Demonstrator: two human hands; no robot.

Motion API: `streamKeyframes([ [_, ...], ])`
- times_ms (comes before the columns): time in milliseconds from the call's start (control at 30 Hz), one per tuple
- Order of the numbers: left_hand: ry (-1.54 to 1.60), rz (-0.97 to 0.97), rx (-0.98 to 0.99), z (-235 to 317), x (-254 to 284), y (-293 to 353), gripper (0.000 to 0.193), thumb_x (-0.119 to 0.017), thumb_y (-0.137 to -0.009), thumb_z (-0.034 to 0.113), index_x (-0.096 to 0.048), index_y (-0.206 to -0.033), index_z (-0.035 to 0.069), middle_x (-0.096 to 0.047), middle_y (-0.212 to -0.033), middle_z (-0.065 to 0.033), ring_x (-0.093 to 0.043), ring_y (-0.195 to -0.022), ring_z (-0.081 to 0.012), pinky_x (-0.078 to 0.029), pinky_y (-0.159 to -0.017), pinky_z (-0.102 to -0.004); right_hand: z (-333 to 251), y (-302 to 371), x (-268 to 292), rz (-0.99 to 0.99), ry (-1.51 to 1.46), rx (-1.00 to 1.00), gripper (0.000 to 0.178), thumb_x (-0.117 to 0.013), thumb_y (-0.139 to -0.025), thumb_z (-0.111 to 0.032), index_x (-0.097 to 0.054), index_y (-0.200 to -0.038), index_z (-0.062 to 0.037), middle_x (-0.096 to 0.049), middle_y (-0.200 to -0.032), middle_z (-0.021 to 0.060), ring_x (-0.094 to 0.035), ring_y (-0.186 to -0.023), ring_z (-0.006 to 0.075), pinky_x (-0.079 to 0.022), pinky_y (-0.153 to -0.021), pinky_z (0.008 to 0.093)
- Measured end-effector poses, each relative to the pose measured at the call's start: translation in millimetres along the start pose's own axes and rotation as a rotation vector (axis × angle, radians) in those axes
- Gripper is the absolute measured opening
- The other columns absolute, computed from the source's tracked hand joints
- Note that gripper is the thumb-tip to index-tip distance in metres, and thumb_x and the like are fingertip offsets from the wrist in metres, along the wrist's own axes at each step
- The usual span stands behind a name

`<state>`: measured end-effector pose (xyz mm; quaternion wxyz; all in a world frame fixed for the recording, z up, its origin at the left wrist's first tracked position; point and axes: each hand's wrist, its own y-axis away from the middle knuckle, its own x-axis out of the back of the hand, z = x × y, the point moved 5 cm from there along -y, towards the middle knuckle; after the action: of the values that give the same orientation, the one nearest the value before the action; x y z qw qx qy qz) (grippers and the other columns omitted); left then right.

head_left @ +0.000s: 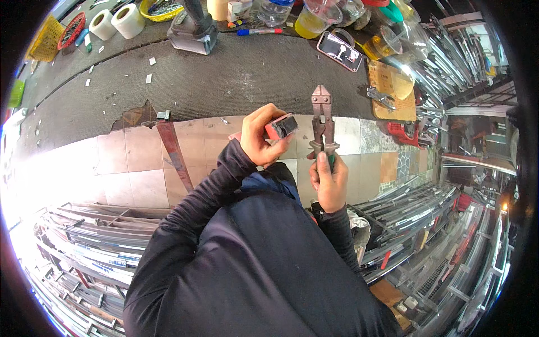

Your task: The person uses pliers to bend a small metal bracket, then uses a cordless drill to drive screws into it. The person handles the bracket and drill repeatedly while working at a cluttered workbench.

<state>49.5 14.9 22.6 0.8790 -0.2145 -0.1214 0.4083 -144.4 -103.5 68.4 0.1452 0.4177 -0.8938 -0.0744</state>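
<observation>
My left hand [260, 137] is closed around a red block-like piece with a black end [281, 128]. A bit of red also shows on the other side of the fingers; the rest is hidden in the palm. In my right hand [330, 182] a plier-like cutting tool [323, 121] stands upright, its grey riveted metal head pointing away from me. A little green handle shows under the fingers. The tool and the red piece are apart, side by side above the near edge of the dark-topped workbench [236, 78].
On the bench stand a power tool [192, 33], white rolls [128, 21], a phone [339, 51] and plastic tubs [311, 22]. Pliers [380, 97] lie on a wooden board [393, 78]. A red post [174, 154] supports the edge. Metal profiles [95, 241] are racked behind me.
</observation>
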Motion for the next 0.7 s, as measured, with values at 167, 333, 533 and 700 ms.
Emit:
streamKeyframes([
  [167,0.03,-0.025,0.029,4.2,2.9,16.1,0.042,-0.082,-0.072,0.013,-0.071,-0.11,-0.003,-0.067,-0.096,-0.0153,-0.066,-0.083,-0.0336,-0.055,-0.078,-0.04,-8.3,-4.8,4.7,0.089,-0.148,0.312,0.029,-0.072,-0.111,-0.028,-0.069,-0.11,0.001,-0.066,-0.09,0.0016,-0.058,-0.081,0.0101,-0.045,-0.074,0.028],
  [333,0.12,-0.061,-0.051,17.5,10.1,27.7,0.044,-0.083,-0.065,0.013,-0.073,-0.105,-0.001,-0.07,-0.096,-0.0153,-0.067,-0.085,-0.0363,-0.055,-0.08,-0.043,-6.5,-10.2,9.9,-0.046,0.014,0.219,0.029,-0.07,-0.112,-0.029,-0.071,-0.108,-0.0008,-0.067,-0.091,0.0006,-0.057,-0.081,0.0081,-0.045,-0.072,0.0287],
  [533,0.085,-0.154,0.051,19.9,22.0,39.7,0.045,-0.092,-0.061,0.017,-0.074,-0.099,0.001,-0.073,-0.087,-0.0138,-0.071,-0.077,-0.0352,-0.056,-0.073,-0.0417,-14.5,-5.6,15.0,-0.092,0.056,0.159,0.032,-0.072,-0.111,-0.032,-0.071,-0.114,-0.0001,-0.074,-0.105,0.007,-0.057,-0.077,0.0056,-0.046,-0.068,0.0258],
  [700,0.158,-0.214,0.115,16.0,4.3,40.3,0.044,-0.096,-0.061,0.019,-0.071,-0.094,0.003,-0.074,-0.084,-0.0132,-0.073,-0.074,-0.0336,-0.056,-0.069,-0.0385,-36.3,0.0,36.7,-0.077,0.16,0.388,0.038,-0.079,-0.106,-0.03,-0.068,-0.124,0.0011,-0.075,-0.134,0.017,-0.061,-0.087,0.0091,-0.052,-0.082,0.0291],
])
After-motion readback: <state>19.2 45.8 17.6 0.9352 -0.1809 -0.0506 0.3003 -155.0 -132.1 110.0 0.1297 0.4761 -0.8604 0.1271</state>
